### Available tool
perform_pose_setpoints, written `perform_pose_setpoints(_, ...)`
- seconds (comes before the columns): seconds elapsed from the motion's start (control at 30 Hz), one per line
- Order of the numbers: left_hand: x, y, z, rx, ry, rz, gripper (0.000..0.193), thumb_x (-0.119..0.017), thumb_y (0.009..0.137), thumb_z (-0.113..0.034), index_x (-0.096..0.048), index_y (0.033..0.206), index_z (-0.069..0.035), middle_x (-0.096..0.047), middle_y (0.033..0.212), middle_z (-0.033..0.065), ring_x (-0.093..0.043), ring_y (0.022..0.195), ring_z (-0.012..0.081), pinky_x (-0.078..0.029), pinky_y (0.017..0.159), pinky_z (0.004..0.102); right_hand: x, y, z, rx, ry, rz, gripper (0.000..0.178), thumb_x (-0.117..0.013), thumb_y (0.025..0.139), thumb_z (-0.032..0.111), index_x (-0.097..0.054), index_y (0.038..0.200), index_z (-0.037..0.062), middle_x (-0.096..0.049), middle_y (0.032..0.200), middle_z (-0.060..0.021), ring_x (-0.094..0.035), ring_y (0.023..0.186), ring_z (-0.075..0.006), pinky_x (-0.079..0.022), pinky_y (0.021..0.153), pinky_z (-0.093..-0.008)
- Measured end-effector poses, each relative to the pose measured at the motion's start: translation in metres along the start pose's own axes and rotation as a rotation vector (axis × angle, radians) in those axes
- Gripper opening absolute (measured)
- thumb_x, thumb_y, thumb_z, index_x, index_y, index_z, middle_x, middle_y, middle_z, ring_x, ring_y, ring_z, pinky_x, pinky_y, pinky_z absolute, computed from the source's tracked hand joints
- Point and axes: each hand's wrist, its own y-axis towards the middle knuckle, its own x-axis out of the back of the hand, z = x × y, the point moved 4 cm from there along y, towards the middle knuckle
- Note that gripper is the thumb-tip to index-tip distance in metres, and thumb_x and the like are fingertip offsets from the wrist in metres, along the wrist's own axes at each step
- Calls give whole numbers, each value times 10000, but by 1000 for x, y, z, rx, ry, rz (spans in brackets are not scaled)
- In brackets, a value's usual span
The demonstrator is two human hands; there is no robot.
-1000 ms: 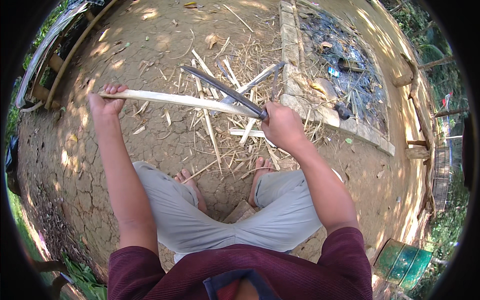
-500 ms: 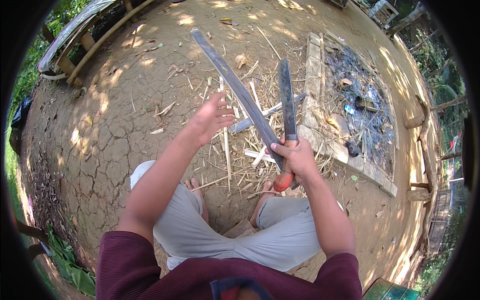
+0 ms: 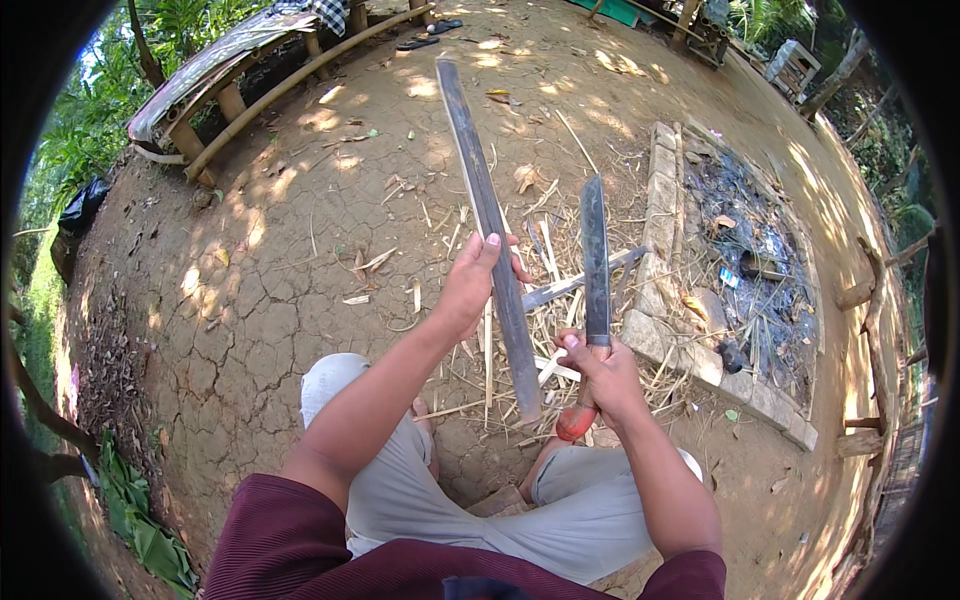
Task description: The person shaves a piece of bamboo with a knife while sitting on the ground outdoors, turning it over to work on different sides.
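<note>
My left hand (image 3: 474, 283) is closed around the middle of a long, flat, dark strip, likely split bamboo or wood (image 3: 490, 205). The strip slants upright in front of me, its lower end above my feet. My right hand (image 3: 606, 378) grips the wooden handle of a machete (image 3: 595, 255), whose broad dark blade points away from me. A red rounded butt (image 3: 575, 422) shows below that hand. Strip and blade are apart, side by side. Behind them another dark strip (image 3: 580, 288) lies on the ground among pale split slivers (image 3: 545, 365).
To the right lies a fire pit with ash (image 3: 750, 240), edged with stone blocks (image 3: 655, 215). A bamboo bench (image 3: 230, 100) stands at the far left, with sandals (image 3: 418, 43) near it. Green leaves (image 3: 140, 515) lie at the lower left. The ground is cracked dry earth.
My left hand, open and free before, has taken hold of the dark strip. My right hand has let the strip go and keeps only the machete. The view has shifted.
</note>
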Motion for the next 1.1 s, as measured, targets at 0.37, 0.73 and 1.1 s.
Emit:
perform_pose_setpoints(0.37, -10, -16, -18, 4, -165, 136, 349, -382, 1105, -372, -491, 1187, -50, -486, 783, 50, -424, 521, 111, -409, 484, 279, 0, -14, 27, 105, -65, -37, 268, -672, 992, 219, -595, 1053, -30, -693, 854, -93, -730, 790, -160, -586, 604, -273)
perform_pose_setpoints(0.73, -3, -14, -23, -26, -175, 102, 412, -429, 1067, -462, -501, 1142, -64, -482, 751, 33, -400, 494, 95, -378, 461, 273, -1, -11, 27, 88, -90, -63, 287, -699, 975, 241, -601, 1012, -27, -686, 811, -89, -716, 723, -147, -573, 569, -275)
perform_pose_setpoints(1.1, 66, 15, -37, 8, -517, -286, 301, -271, 1121, -289, -416, 1107, -26, -417, 766, 37, -360, 556, 110, -355, 492, 277, 3, -21, 13, -52, -55, -29, 302, -727, 957, 292, -605, 970, 16, -699, 779, -96, -668, 658, -128, -540, 608, -268)
